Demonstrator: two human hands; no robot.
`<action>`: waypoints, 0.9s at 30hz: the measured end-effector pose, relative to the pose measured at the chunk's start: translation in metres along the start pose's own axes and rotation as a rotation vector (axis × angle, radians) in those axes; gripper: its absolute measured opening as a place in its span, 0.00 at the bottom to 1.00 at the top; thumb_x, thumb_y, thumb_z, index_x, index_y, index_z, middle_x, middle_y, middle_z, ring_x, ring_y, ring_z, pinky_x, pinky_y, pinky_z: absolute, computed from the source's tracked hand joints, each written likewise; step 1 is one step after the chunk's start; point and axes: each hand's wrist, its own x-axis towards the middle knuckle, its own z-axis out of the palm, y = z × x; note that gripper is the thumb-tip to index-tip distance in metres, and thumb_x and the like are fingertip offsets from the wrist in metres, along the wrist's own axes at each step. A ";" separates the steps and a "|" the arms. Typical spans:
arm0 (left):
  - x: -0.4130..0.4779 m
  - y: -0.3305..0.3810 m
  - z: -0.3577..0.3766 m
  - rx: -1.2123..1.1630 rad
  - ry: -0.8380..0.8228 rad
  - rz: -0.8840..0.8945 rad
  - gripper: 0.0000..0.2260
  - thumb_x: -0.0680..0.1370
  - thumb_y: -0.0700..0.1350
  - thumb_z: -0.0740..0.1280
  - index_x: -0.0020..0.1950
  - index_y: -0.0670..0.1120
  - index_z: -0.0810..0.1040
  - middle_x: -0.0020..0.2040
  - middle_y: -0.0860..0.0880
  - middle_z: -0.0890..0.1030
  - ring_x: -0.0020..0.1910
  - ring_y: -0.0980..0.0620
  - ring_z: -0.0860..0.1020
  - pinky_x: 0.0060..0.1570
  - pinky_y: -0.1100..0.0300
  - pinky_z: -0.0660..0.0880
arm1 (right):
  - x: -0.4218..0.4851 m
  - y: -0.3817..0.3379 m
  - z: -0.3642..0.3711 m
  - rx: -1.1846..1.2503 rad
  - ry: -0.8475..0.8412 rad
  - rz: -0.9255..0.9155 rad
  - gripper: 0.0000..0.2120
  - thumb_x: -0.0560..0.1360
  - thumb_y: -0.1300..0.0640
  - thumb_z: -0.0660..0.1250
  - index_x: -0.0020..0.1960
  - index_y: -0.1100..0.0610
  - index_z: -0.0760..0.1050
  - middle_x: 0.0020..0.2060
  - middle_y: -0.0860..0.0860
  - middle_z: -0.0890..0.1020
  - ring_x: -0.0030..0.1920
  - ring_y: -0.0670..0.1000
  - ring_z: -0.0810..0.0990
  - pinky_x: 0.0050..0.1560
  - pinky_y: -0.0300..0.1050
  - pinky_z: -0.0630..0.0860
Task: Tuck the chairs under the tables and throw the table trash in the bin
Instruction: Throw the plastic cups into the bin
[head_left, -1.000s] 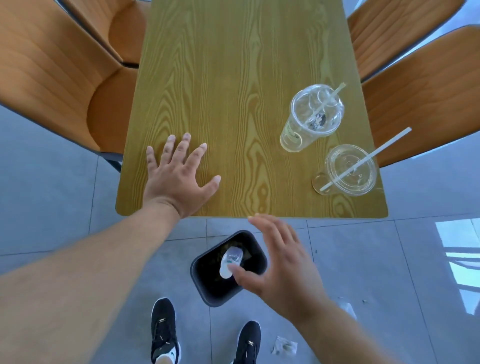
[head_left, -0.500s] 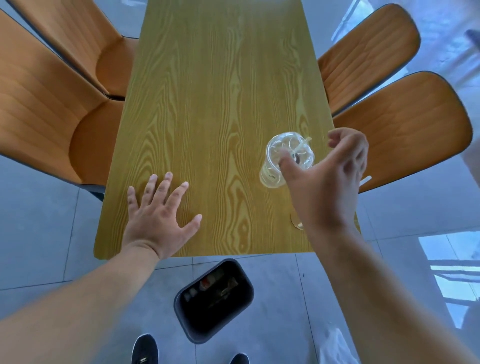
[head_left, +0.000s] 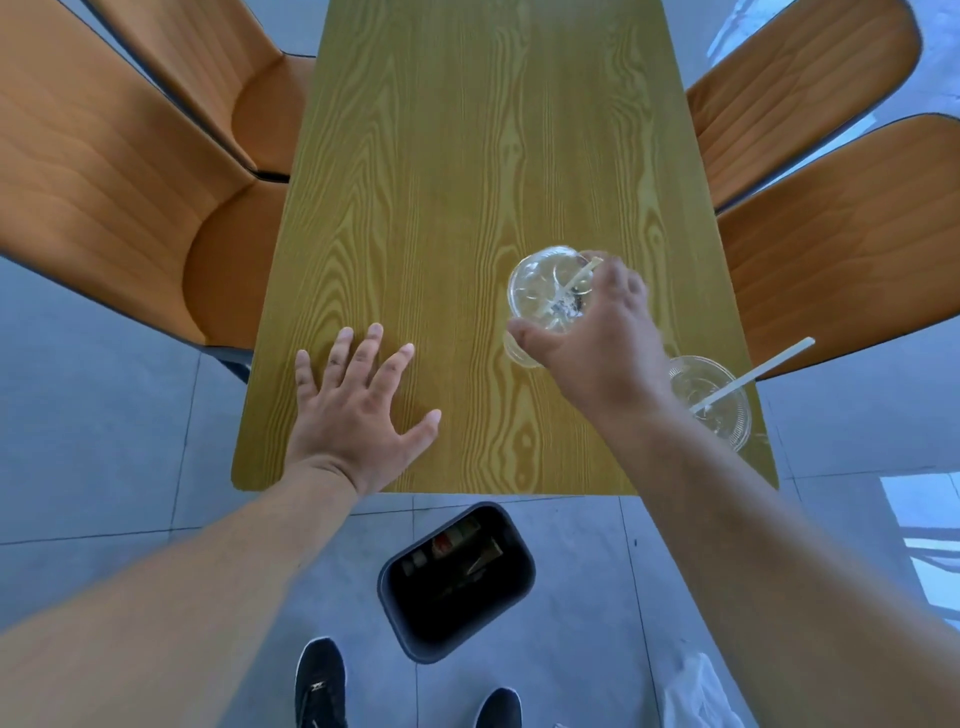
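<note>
Head view shows the right hand (head_left: 597, 343) wrapped around the far clear cup (head_left: 545, 291) on the table (head_left: 441, 208), right of centre; the left hand (head_left: 358, 410) lies flat with fingers spread. Grip the cup's wall firmly, keep it upright, then carry it near to the bin (head_left: 457, 582) below the table's edge.

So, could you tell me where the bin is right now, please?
In the head view, the bin stands on the floor just below the table's near edge, between the person's forearms and above the shoes.

A yellow-green wood-grain table (head_left: 467, 182) stands on a grey tiled floor (head_left: 93, 467). Bright window light reflects off the tiles right of the table's near end.
</note>
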 end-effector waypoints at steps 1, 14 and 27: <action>0.000 0.001 0.000 0.000 0.001 -0.004 0.37 0.76 0.76 0.51 0.82 0.60 0.57 0.85 0.50 0.52 0.84 0.46 0.42 0.78 0.32 0.40 | -0.006 -0.003 0.005 0.017 -0.032 -0.040 0.40 0.69 0.40 0.79 0.73 0.50 0.65 0.67 0.48 0.69 0.51 0.45 0.72 0.40 0.34 0.66; -0.002 0.002 -0.005 -0.003 -0.016 -0.013 0.37 0.76 0.76 0.50 0.82 0.60 0.57 0.85 0.50 0.52 0.84 0.46 0.44 0.78 0.33 0.39 | -0.119 0.006 0.006 0.030 -0.160 -0.191 0.41 0.64 0.34 0.78 0.70 0.45 0.65 0.62 0.41 0.68 0.53 0.39 0.73 0.44 0.23 0.68; -0.003 0.003 -0.003 -0.005 0.015 -0.002 0.36 0.77 0.75 0.51 0.81 0.59 0.59 0.85 0.49 0.53 0.84 0.46 0.46 0.78 0.33 0.39 | -0.219 0.050 0.032 0.015 -0.347 -0.102 0.44 0.66 0.32 0.73 0.75 0.40 0.57 0.71 0.36 0.62 0.67 0.45 0.72 0.62 0.43 0.73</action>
